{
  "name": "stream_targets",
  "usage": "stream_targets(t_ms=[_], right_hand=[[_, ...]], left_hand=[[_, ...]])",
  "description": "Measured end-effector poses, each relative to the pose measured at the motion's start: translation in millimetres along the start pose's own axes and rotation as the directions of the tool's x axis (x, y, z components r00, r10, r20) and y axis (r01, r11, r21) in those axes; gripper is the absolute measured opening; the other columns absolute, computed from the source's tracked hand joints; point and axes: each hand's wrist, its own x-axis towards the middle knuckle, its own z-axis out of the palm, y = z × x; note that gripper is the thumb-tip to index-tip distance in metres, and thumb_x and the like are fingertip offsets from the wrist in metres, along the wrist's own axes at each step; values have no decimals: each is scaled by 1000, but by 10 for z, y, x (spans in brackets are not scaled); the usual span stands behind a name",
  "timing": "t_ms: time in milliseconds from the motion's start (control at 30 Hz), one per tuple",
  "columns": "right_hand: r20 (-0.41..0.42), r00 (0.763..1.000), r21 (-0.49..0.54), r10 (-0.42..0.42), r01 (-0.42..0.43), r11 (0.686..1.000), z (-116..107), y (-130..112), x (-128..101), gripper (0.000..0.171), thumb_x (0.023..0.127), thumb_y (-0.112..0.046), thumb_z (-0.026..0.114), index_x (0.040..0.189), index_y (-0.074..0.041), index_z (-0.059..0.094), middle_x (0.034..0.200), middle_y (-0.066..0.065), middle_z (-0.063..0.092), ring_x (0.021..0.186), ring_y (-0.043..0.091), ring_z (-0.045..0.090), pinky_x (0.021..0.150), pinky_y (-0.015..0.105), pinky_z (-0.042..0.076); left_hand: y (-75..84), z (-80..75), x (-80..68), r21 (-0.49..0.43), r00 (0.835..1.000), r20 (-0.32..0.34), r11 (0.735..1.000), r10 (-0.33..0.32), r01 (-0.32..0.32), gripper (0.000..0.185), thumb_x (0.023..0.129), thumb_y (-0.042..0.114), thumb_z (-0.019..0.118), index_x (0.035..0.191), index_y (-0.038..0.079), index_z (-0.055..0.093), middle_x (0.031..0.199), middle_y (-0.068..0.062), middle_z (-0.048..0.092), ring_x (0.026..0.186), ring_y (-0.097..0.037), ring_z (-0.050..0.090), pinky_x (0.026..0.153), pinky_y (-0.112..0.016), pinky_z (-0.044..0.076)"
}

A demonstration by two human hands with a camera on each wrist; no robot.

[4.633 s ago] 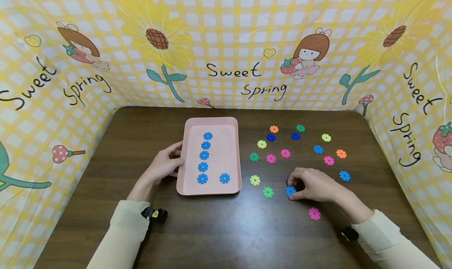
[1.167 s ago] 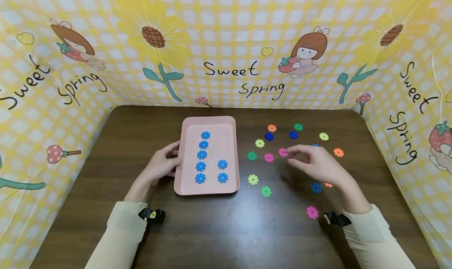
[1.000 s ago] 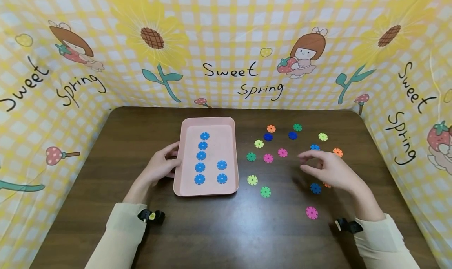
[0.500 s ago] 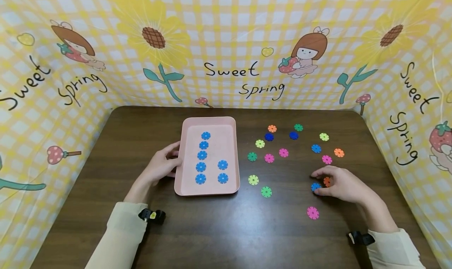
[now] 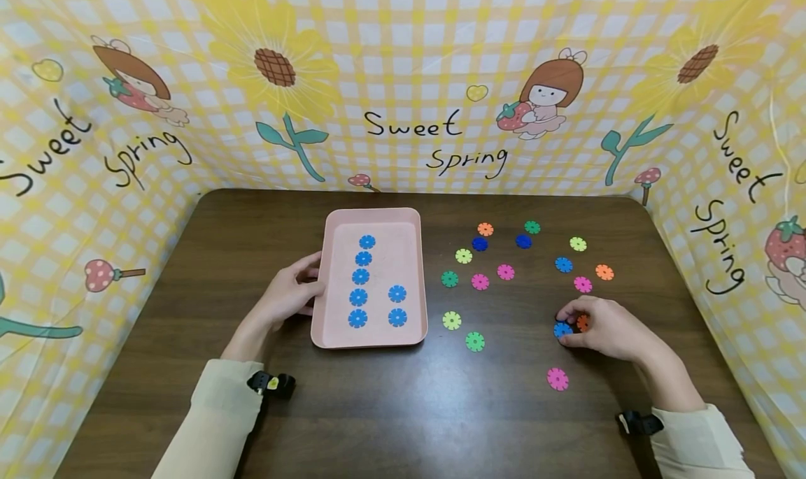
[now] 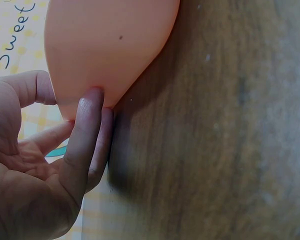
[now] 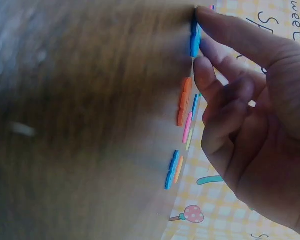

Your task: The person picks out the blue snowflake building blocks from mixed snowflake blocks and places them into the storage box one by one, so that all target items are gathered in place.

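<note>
My left hand [image 5: 294, 290] holds the left side of a pink tray [image 5: 322, 283]; in the left wrist view its fingertips press the tray's outer wall [image 6: 112, 45]. Inside lie blue notched plastic discs: a column of several [image 5: 360, 276] on the left and two [image 5: 397, 294] at the lower right. Over the table's right part, my right hand [image 5: 607, 329] pinches another blue notched disc [image 5: 562, 331] between thumb and fingertips. The right wrist view shows that blue disc [image 7: 195, 40] edge-on between them. An orange disc [image 5: 583, 323] lies just behind, partly hidden by the hand.
Loose discs lie between tray and right hand, among them pink [image 5: 480, 282], green [image 5: 475, 341], yellow [image 5: 451, 320] and dark blue [image 5: 523, 241]. A pink disc [image 5: 557, 379] lies in front of the right hand. A checked cloth [image 5: 403, 80] encloses the table's back and sides.
A blue disc from the table now lies in the tray, above the lower right one. My right hand has moved right and its fingers have closed on another blue disc. The left hand stays put.
</note>
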Motion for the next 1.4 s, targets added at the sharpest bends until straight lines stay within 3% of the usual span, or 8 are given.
stream_targets(t_ms=[367,633,800,1067,1200,1400], right_hand=[[15,1000,-16,-20,21,1000,-26,10,37,27,81,-31,90,95,-20,71,89,-7,64,79,15,53,69,30,45],[45,996,97,-73,69,993,-42,33,42,11,92,-19,79,96,-20,70,87,-8,67,78,14,61,69,27,50],[19,994,147,-104,100,984,-44,-10,52,6,95,-17,77,97,-21,72,89,-6,68,71,13,59,63,27,50],[-34,992,162,-125,129,978,-48,-203,182,12,96,-26,76,108,-24,76,89,-6,68,49,9,39,47,28,37],[-42,985,177,-165,170,969,-53,-347,283,17,96,-26,77,113,-25,76,97,-6,69,50,9,40,46,28,37],[-42,975,232,-219,223,947,-17,-600,477,20,96,-25,76,116,-20,76,96,-3,69,51,11,40,46,28,36]], left_hand=[[1,4,-2,-3,1000,3,1000,-3,3,75,94,9,60,164,17,34,138,-25,53,101,-32,66,71,-44,64],[-6,-9,-5,4,1000,3,1000,-5,5,75,94,9,60,164,16,32,139,-25,51,101,-32,65,71,-43,64],[-13,-13,0,-1,1000,3,1000,-3,3,75,95,10,60,164,17,33,138,-25,51,101,-33,65,72,-43,64],[-16,-11,-6,-8,1000,6,1000,-7,7,75,95,9,60,164,18,32,140,-25,51,101,-32,66,72,-43,64],[-13,-8,-10,-7,1000,6,1000,-6,6,76,94,9,60,164,17,32,140,-25,51,100,-31,66,72,-43,64],[-4,-4,2,-6,1000,5,1000,-9,9,75,94,9,60,164,17,33,140,-25,51,100,-32,66,72,-43,64]])
